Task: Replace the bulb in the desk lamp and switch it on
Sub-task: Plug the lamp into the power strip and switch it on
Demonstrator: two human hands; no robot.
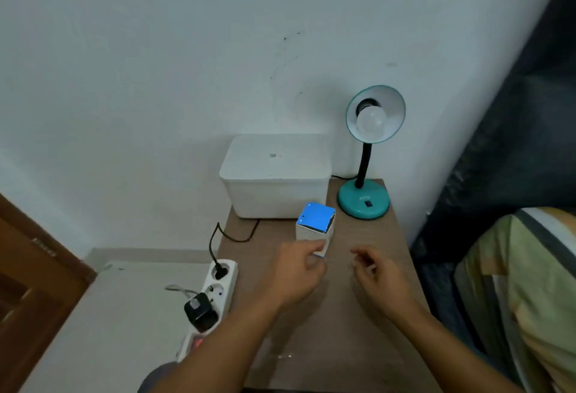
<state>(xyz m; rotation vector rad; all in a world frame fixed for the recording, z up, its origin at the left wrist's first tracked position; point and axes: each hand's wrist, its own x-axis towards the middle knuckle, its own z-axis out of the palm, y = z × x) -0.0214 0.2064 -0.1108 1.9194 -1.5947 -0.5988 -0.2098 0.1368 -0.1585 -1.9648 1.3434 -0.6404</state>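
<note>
Lamp [364, 199], teal, with round weighted base, black bendy neck and a shade tipped toward the viewer; stands at the far right corner of the small wooden table [358, 314]; cord runs off behind it. Bulb [371, 119], white and frosted, seated in the socket inside the shade, unlit; probably light, smooth, breakable or at least easily cracked; best taken round its widest part with spread fingertips and turned gently, the base or neck steadied so the lamp does not swivel. Switch [368, 204], small and dark, on the front of the base. Box [315, 229], small, white card with a blue top, upright near the table's middle, presumably holding the new bulb; light, thin-walled, easily dented; best held by its side walls. Left hand [296, 271], fingers curled round the box's lower near edge, gripping it. Right hand [378, 271], just beside the box and apart from it, fingers loosely bent, holding nothing. Storage bin [276, 174], white, lidded, at the back against the wall. Power strip [208, 299], white, on the floor to the left, with one black plug and one black adapter in it. Striped bedding [526, 293], at the right edge.
</note>
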